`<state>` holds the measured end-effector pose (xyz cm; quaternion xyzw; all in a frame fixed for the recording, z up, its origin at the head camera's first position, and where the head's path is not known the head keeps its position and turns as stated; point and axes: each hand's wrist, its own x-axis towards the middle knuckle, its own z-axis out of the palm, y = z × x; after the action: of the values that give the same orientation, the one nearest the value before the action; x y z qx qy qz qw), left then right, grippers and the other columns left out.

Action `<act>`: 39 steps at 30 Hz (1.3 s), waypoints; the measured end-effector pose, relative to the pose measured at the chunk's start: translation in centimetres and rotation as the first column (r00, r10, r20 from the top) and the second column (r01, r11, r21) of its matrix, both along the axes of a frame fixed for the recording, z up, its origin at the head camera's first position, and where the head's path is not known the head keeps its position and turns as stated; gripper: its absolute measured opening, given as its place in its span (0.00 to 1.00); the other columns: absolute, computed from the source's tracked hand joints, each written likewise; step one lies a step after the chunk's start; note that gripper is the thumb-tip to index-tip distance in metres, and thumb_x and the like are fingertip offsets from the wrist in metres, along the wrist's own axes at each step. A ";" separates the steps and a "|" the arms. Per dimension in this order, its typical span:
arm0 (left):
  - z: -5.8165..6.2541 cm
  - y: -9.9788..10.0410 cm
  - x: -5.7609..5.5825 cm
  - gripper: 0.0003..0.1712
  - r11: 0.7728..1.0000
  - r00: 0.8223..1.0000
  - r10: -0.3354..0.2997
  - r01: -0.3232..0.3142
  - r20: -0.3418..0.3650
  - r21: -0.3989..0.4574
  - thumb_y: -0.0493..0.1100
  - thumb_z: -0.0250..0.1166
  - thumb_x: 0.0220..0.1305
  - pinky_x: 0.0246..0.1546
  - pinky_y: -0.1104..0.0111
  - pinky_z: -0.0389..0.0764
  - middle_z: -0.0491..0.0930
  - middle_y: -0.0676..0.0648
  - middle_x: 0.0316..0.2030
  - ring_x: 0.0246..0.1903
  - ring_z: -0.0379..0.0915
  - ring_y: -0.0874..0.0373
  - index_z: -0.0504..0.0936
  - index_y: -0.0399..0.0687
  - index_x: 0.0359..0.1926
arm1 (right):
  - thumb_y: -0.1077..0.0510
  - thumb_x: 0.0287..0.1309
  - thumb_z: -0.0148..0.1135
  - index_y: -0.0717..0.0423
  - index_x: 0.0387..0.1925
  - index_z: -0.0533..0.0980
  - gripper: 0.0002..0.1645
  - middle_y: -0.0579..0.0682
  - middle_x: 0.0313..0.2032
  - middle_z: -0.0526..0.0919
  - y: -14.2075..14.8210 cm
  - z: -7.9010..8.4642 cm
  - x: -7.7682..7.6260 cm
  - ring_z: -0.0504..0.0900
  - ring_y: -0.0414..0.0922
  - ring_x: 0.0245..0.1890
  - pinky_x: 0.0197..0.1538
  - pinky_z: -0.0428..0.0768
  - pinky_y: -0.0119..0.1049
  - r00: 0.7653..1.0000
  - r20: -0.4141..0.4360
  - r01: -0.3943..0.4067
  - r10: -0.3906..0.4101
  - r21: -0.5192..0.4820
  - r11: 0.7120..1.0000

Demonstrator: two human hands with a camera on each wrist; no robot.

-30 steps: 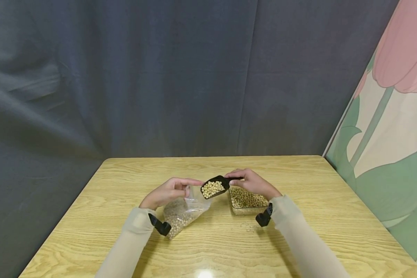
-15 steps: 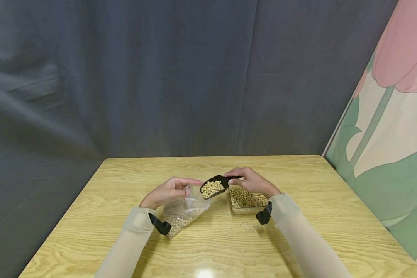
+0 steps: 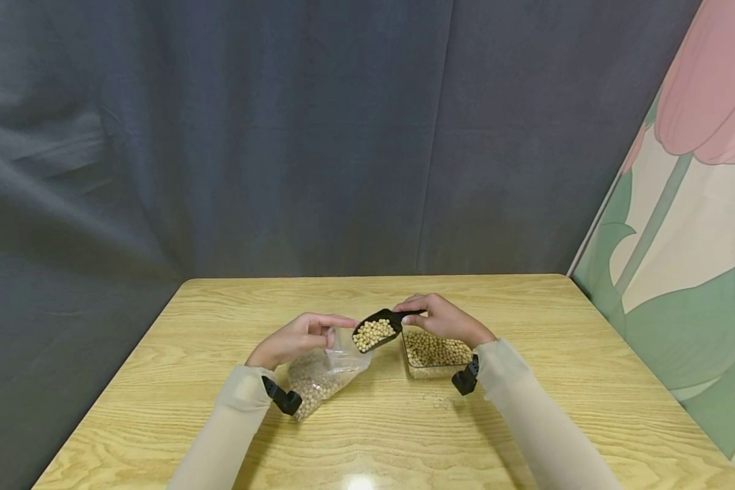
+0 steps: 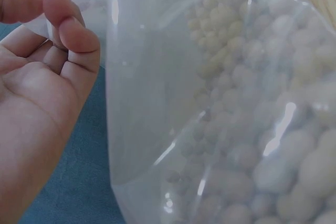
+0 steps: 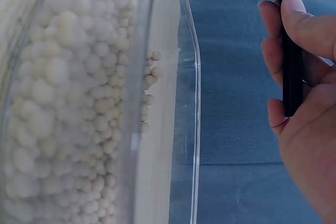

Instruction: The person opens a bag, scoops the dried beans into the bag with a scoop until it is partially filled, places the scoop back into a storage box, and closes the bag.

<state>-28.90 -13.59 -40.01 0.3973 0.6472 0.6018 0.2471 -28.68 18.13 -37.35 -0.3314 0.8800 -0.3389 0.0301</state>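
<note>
My right hand (image 3: 444, 320) grips the handle of a black scoop (image 5: 292, 72) between thumb and fingers. Pale round beans, likely soybeans (image 3: 372, 333), fill the scoop's bowl, which is held over the mouth of a clear plastic bag (image 3: 341, 361). With thumb and curled fingers, my left hand (image 3: 294, 340) pinches the bag's upper edge; its index finger reaches out to the scoop's rim. More beans lie in the bag's lower part, seen large in the left wrist view (image 4: 294, 156). Below my right hand stands a clear rectangular container (image 3: 437, 372) holding many beans.
The light wood table (image 3: 367, 435) carries everything. Small faint clear bits (image 3: 439, 400) lie in front of the container. A dark curtain (image 3: 318, 136) hangs behind the table, and a flower-patterned cloth (image 3: 680, 204) hangs on the right.
The scoop and right hand have shifted very slightly left. The left hand and the bag stay in place, and the beans remain in the scoop.
</note>
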 end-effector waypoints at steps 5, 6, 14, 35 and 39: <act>-0.1 -0.1 0.0 0.26 1.000 1.000 -0.008 0.008 -0.001 0.010 0.27 0.49 0.66 0.33 0.68 0.75 0.71 0.49 0.27 0.28 0.66 0.64 0.65 0.28 0.66 | 0.59 0.66 0.56 0.57 0.58 0.77 0.20 0.56 0.55 0.80 -0.2 0.5 0.3 0.76 0.54 0.57 0.57 0.75 0.50 1.000 0.021 0.004 -0.004 0.008 1.000; -0.1 -0.1 0.0 0.26 1.000 1.000 -0.008 0.008 -0.002 0.010 0.28 0.49 0.67 0.33 0.68 0.76 0.71 0.49 0.27 0.28 0.66 0.64 0.65 0.28 0.66 | 0.59 0.66 0.56 0.57 0.58 0.77 0.20 0.56 0.55 0.80 -0.2 0.5 0.3 0.76 0.54 0.57 0.57 0.75 0.50 1.000 0.020 0.001 -0.001 0.009 1.000; -0.1 -0.1 -0.1 0.26 1.000 1.000 0.001 -0.001 -0.011 0.002 0.28 0.49 0.67 0.34 0.69 0.80 0.74 0.44 0.36 0.29 0.68 0.65 0.66 0.29 0.65 | 0.60 0.66 0.56 0.57 0.58 0.77 0.20 0.55 0.55 0.80 -0.3 0.7 0.3 0.76 0.53 0.57 0.57 0.75 0.50 1.000 0.015 0.000 -0.001 0.025 1.000; -0.1 -0.1 0.0 0.26 1.000 1.000 0.008 -0.008 -0.017 -0.009 0.28 0.49 0.67 0.37 0.69 0.81 0.66 0.28 0.59 0.31 0.69 0.65 0.66 0.29 0.65 | 0.61 0.65 0.56 0.58 0.56 0.78 0.19 0.54 0.51 0.82 -0.5 1.1 0.1 0.78 0.49 0.51 0.54 0.76 0.47 0.999 -0.048 -0.013 0.016 0.070 0.997; -0.1 -0.1 0.0 0.26 1.000 1.000 0.007 -0.007 -0.022 0.000 0.27 0.49 0.66 0.37 0.70 0.81 0.62 0.27 0.64 0.31 0.69 0.65 0.66 0.28 0.65 | 0.61 0.65 0.56 0.58 0.56 0.78 0.19 0.54 0.52 0.82 -0.5 1.2 0.1 0.78 0.50 0.52 0.55 0.76 0.47 0.998 -0.054 -0.015 0.020 0.083 0.996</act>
<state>-28.88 -13.64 -40.14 0.4016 0.6514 0.5982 0.2377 -28.59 17.65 -36.19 -0.3467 0.8909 -0.2926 0.0226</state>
